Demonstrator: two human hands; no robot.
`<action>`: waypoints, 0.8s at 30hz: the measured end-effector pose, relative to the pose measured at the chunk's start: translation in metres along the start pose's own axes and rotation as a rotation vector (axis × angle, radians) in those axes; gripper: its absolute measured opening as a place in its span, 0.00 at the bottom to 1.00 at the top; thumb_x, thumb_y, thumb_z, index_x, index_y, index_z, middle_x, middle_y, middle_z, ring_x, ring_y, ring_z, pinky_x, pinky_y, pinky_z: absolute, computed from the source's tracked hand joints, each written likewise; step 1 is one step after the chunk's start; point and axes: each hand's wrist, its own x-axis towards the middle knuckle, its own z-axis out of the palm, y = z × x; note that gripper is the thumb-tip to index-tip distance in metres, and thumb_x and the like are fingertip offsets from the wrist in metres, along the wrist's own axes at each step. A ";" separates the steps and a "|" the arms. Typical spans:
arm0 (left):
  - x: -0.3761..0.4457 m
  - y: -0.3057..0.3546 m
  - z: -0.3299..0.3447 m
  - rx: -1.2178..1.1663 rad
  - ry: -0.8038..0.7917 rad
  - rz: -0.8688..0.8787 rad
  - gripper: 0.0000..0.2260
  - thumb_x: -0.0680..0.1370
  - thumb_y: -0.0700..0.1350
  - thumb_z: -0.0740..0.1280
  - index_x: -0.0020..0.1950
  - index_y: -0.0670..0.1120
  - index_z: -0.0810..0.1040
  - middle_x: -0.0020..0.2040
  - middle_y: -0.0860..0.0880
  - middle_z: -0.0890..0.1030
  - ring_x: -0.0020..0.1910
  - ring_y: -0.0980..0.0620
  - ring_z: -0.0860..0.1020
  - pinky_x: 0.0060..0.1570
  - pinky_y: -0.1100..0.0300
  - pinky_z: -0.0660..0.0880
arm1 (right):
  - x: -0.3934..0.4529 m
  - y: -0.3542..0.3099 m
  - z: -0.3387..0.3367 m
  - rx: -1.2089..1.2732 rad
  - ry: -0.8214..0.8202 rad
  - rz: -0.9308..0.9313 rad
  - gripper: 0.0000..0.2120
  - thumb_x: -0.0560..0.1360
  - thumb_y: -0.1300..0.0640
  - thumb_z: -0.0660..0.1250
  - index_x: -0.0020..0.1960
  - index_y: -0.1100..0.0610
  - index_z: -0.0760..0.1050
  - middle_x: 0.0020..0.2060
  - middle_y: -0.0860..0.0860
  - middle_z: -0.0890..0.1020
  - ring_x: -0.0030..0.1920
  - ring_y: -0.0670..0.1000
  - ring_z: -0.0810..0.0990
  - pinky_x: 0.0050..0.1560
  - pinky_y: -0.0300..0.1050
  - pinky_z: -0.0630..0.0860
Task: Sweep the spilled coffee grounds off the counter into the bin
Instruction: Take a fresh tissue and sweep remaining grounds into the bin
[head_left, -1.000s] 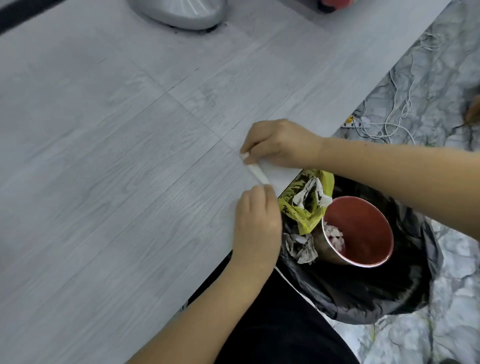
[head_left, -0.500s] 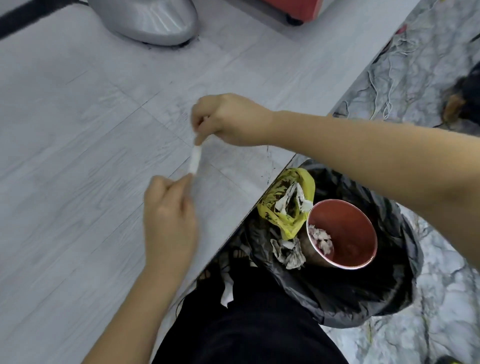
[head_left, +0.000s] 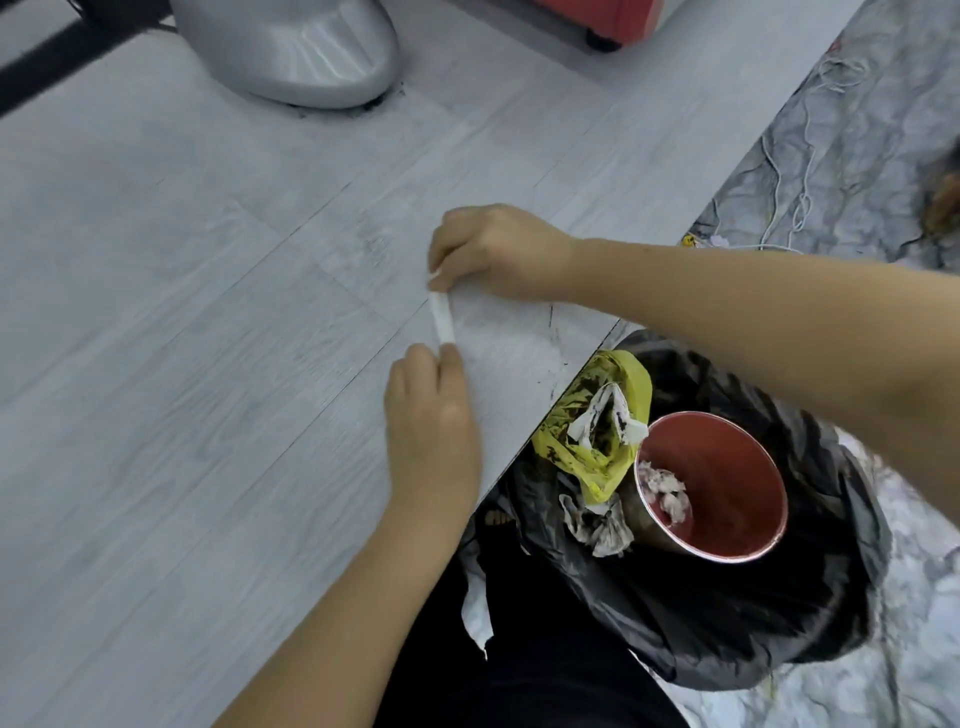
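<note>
Pale grey wood-grain desk (head_left: 156, 364) seen from above, filling most of the view. Near its right edge, two bare hands holding a small white strip (head_left: 443, 323), perhaps folded paper or card, pressed edge-down on the surface. Right hand (head_left: 493, 254) pinching the far end of the strip, fingers curled closed on it. Left hand (head_left: 431, 431) pinching the near end between thumb and forefinger, likewise closed on it. Hands a little apart, joined only by the strip. A few faint dark specks and streaks of coffee grounds (head_left: 553, 332) on the desk just right of the strip, close to the edge. Below that edge, on the floor, a bin lined with a black bag (head_left: 727, 623), open at the top. Inside it, a crumpled yellow bag (head_left: 597, 415) smeared with dark grounds, some soiled tissue (head_left: 597, 525), and a red cup (head_left: 727, 478) lying tilted with a wad of paper in it. At the far side of the desk, a rounded silver base (head_left: 301, 52) of some appliance. Marbled floor (head_left: 831, 156) at right, with loose white cords (head_left: 800, 171).
</note>
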 end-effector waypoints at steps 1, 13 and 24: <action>0.008 0.006 0.006 0.003 0.001 0.045 0.15 0.75 0.27 0.66 0.61 0.31 0.76 0.42 0.42 0.72 0.39 0.46 0.68 0.38 0.58 0.59 | -0.012 0.007 -0.007 -0.018 -0.003 0.046 0.14 0.79 0.56 0.62 0.44 0.61 0.84 0.43 0.56 0.83 0.43 0.59 0.80 0.36 0.51 0.77; 0.008 0.028 0.011 -0.084 -0.126 0.350 0.21 0.67 0.23 0.69 0.59 0.35 0.79 0.42 0.43 0.72 0.39 0.46 0.69 0.36 0.56 0.65 | -0.131 -0.019 -0.043 -0.063 -0.041 0.351 0.19 0.75 0.62 0.53 0.46 0.64 0.83 0.43 0.59 0.81 0.43 0.60 0.79 0.35 0.52 0.78; -0.011 0.016 -0.018 -0.249 -0.083 0.240 0.13 0.76 0.30 0.64 0.59 0.36 0.80 0.41 0.45 0.71 0.41 0.50 0.68 0.41 0.59 0.66 | -0.115 -0.045 -0.053 0.032 -0.030 0.370 0.14 0.72 0.73 0.64 0.49 0.61 0.84 0.46 0.58 0.81 0.45 0.57 0.80 0.39 0.51 0.78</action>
